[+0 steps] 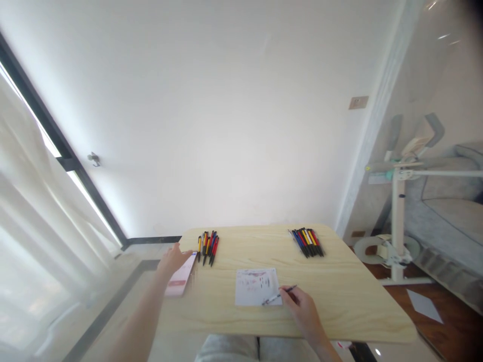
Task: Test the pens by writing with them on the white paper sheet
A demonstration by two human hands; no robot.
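Here, a view from above and behind the hands. Right hand (304,307) low on the near right of the bench (350,301), fingers (291,297) clenched on a slim pen (272,299), one end over the lower right corner of a white card (253,287) bearing small reddish and dark marks. Card flat at the middle of the bench, just beside the right hand. Left hand (174,259) at the bench's left edge, touching the far end of a pink-and-white flat object (181,280), blurred; grasping or merely resting, impossible to tell. Object lying along that edge. Just beside the left hand, toward the far edge, a left cluster of pens (208,247), barrels yellow, orange, blue and red, roughly parallel. Well apart, near the far right corner, a right cluster of pens (307,242) in like colours, slightly fanned. Sheer curtain (45,241) at left; grey sofa (449,201) and white stand (396,226) at right
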